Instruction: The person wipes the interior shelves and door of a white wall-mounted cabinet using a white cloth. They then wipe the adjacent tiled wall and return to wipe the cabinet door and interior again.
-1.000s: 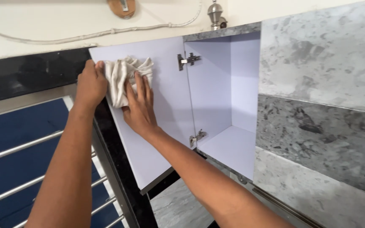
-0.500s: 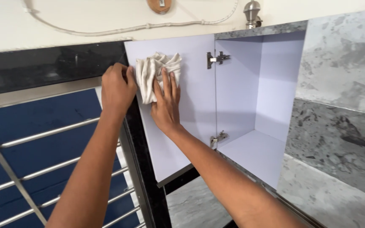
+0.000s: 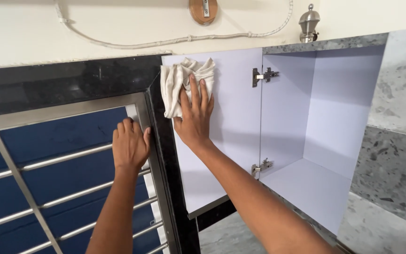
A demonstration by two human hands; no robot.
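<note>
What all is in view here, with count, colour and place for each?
cloth: one, off-white, pressed flat on the open door's inner face near its top
door: one, pale lilac inside, swung open to the left
cabinet: one, pale lilac interior, nothing visible inside, right of the door
hinges: two, metal, top and bottom of the door's hinged edge
grille: one, steel bars over blue, lower left
cable: one, white, along the wall above
finial: one, silver, above the cabinet
left hand: one, on the door's outer edge by the grille frame
right hand: one, fingers spread over the cloth
</note>
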